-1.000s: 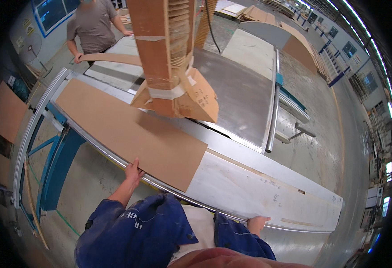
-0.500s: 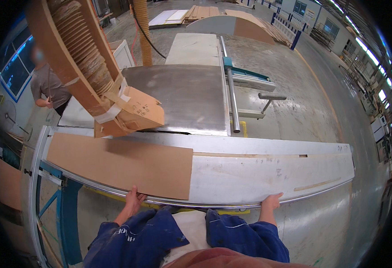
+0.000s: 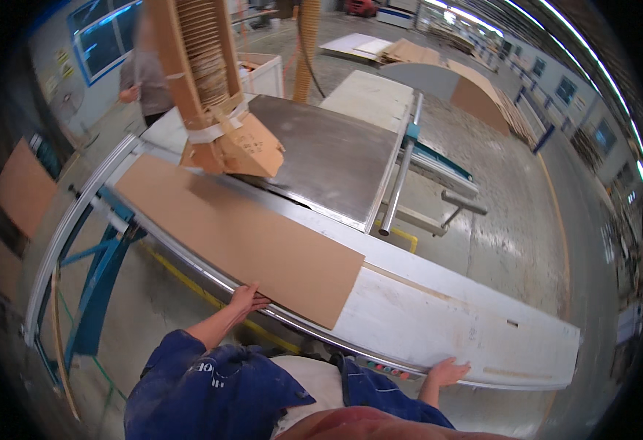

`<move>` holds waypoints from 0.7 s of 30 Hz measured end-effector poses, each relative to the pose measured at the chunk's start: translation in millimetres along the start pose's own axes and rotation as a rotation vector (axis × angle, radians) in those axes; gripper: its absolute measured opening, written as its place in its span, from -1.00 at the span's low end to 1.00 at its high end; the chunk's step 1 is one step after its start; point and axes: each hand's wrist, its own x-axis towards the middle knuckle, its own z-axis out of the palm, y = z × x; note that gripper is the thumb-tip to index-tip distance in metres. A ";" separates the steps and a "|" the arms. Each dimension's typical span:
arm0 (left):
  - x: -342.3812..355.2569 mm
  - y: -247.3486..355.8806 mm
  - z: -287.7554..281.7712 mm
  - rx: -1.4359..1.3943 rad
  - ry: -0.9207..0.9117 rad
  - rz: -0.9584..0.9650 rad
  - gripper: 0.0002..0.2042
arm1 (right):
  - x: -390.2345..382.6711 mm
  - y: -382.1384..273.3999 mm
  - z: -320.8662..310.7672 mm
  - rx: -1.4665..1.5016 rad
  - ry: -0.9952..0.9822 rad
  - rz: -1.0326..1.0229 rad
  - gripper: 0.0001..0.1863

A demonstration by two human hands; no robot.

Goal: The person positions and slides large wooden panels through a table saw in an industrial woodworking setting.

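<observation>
I can't see my left hand's (image 3: 249, 298) fingertips well — they curl at the edge of the brown board (image 3: 240, 235). The tall cardboard stack (image 3: 207, 81) runs off the top. The other person (image 3: 145, 73) is half hidden behind it — blurry too.

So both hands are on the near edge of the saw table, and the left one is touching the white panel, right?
Not quite. In the head view the left hand touches the brown board, not the white panel. The right hand is the one at the white panel's edge.
</observation>
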 end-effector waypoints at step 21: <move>-348.5 -489.7 -25.4 -0.369 0.883 -0.485 -0.75 | 104.4 47.4 87.3 0.020 -0.522 -0.850 -0.45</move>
